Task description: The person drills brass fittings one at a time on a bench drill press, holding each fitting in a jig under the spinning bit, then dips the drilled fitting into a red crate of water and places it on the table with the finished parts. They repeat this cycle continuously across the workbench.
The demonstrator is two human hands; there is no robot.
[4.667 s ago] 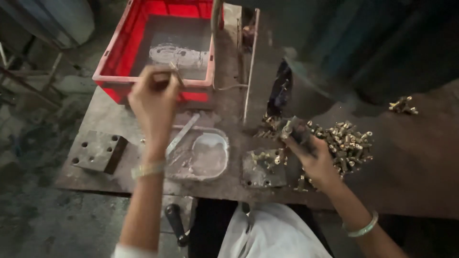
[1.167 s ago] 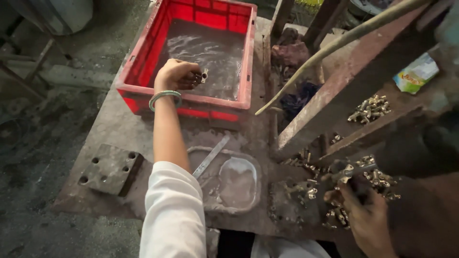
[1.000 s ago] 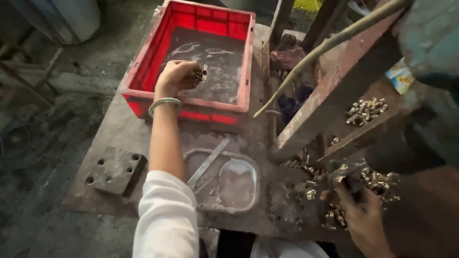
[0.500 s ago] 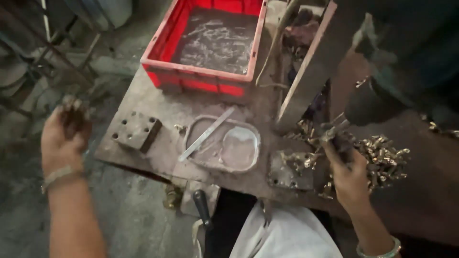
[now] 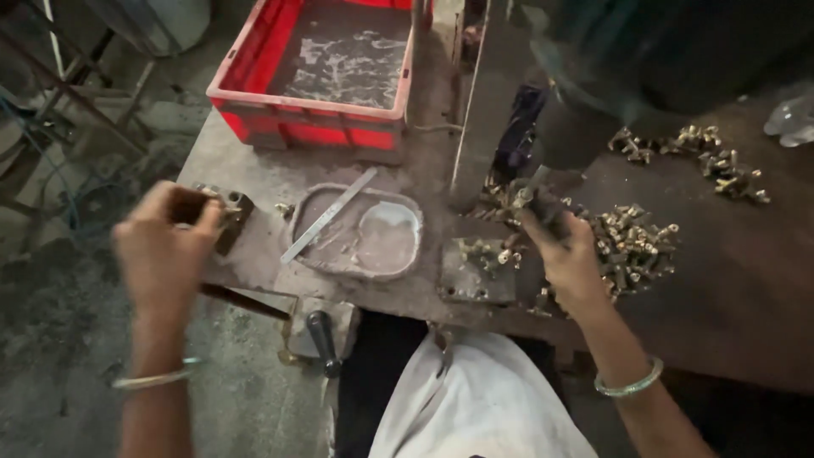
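Note:
My left hand (image 5: 165, 254) hovers at the bench's left edge, its back toward me and fingers curled, right in front of a dark metal block (image 5: 233, 212) with holes. Whatever lies inside the hand is hidden. My right hand (image 5: 566, 259) rests on the bench under the dark press (image 5: 593, 76). Its fingertips pinch a small brass part (image 5: 521, 199) just above a square metal fixture plate (image 5: 476, 273) that carries a few more brass parts. A heap of brass parts (image 5: 636, 242) lies right beside this hand.
A red plastic crate (image 5: 309, 127) with a wet grey floor stands at the back. A shallow metal tray (image 5: 398, 254) holding a flat metal strip (image 5: 331, 214) sits mid-bench. More brass parts (image 5: 695, 148) lie far right. A black handle (image 5: 322, 332) sticks out at the front edge.
My left hand left the red crate, swung out to the left and low, and now sits by the holed block. My right hand stayed at the fixture beside the brass heap.

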